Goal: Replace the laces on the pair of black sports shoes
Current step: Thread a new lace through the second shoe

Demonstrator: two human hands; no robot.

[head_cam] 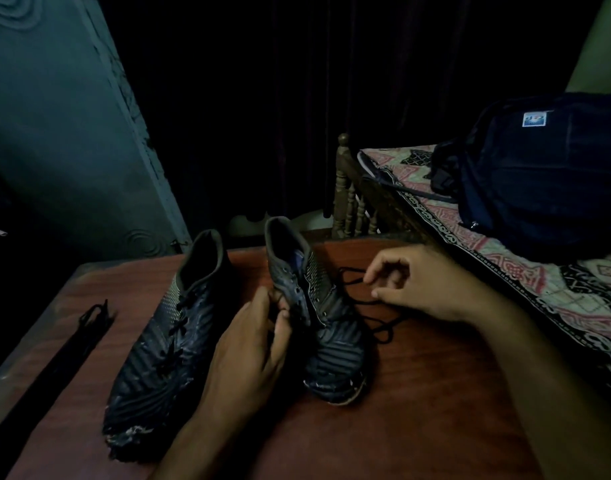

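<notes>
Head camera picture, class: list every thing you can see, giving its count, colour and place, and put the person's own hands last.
Shoes: two, black, on the table; left shoe laced, right shoe mostly unlaced.
Loose lace: one, black, trailing right of the right shoe.
Lace bundle: one, black, at the table's left edge.
Table: one, reddish-brown wood.
Backpack: one, dark blue, on the bed.
Bed cover: one, patterned pink and black, right.
Left hand: grips the right shoe's eyelet side.
Right hand: pinches the loose lace.
</notes>
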